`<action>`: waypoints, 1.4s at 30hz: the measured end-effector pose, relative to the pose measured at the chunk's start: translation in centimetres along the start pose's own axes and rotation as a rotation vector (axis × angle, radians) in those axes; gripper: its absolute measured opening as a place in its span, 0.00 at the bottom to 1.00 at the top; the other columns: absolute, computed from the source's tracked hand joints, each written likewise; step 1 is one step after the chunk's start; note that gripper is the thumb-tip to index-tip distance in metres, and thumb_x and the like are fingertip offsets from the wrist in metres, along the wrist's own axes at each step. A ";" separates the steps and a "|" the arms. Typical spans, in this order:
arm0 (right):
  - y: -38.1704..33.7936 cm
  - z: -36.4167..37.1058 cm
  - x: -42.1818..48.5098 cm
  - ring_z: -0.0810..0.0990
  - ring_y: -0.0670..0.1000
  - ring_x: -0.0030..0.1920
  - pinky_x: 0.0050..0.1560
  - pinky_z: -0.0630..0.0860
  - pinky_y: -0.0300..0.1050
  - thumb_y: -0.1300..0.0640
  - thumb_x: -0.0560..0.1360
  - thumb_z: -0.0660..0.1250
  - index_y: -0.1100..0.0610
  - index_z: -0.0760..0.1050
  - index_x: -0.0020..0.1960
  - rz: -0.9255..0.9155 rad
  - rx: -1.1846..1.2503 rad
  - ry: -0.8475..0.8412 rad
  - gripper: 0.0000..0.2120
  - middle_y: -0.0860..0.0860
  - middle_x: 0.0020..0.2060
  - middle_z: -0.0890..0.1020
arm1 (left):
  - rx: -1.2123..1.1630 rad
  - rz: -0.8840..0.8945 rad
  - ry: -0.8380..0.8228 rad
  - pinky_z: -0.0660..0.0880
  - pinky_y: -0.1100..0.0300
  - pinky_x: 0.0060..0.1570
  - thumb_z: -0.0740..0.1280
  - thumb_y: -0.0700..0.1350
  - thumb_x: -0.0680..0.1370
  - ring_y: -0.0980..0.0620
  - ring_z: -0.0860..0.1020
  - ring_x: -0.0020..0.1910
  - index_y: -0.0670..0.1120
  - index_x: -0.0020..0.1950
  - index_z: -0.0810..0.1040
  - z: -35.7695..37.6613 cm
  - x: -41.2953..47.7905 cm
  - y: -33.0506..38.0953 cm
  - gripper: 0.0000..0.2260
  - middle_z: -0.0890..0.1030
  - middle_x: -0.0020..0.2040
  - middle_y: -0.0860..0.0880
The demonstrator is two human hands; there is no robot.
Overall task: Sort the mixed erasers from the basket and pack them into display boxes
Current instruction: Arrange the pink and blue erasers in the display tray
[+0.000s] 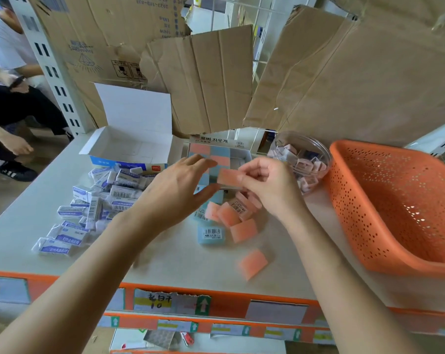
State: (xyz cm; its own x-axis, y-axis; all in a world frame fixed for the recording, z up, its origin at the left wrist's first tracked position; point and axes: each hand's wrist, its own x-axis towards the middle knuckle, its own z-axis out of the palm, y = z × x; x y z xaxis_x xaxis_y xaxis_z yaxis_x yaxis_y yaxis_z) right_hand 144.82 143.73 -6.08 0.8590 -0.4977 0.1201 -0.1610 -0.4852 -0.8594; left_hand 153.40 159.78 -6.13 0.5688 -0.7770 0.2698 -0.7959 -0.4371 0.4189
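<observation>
Right hand (264, 182): pinches flat pink rectangular eraser (227, 177) above partly filled cardboard display box (216, 142). Left hand (175, 190): fingers spread (holding nothing), just beside eraser, over pale desk (165, 261).

the basket (369, 200) is orange plastic, perforated, with a slight sheen. the round tub (316, 146) is clear, glossy plastic. the sheets behind are brown cardboard (216, 80), matt and creased. the open box (134, 116) is smooth white paperboard. the pink erasers (252, 263) look matt and rubbery. the white erasers (55, 247) wear printed paper sleeves under shiny film. the bench (178, 259) top is pale, smooth and matt.
</observation>
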 end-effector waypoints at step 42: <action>0.8 -1.0 -2.3 0.76 0.43 0.47 0.44 0.66 0.24 0.55 0.73 0.69 0.53 0.79 0.52 -0.210 -0.502 -0.065 0.08 0.45 0.47 0.80 | 0.110 0.257 -0.113 0.71 0.56 0.51 0.73 0.49 0.69 0.49 0.73 0.51 0.51 0.61 0.77 1.7 -1.3 0.0 0.20 0.76 0.53 0.50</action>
State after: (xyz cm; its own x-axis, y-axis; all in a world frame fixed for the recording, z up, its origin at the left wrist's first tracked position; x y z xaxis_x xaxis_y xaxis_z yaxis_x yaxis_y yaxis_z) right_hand 142.19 143.80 -6.52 0.9234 -0.3154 0.2186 -0.1815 -0.8608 -0.4755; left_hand 152.38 160.02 -7.93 0.3239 -0.9114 0.2540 -0.9319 -0.2611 0.2516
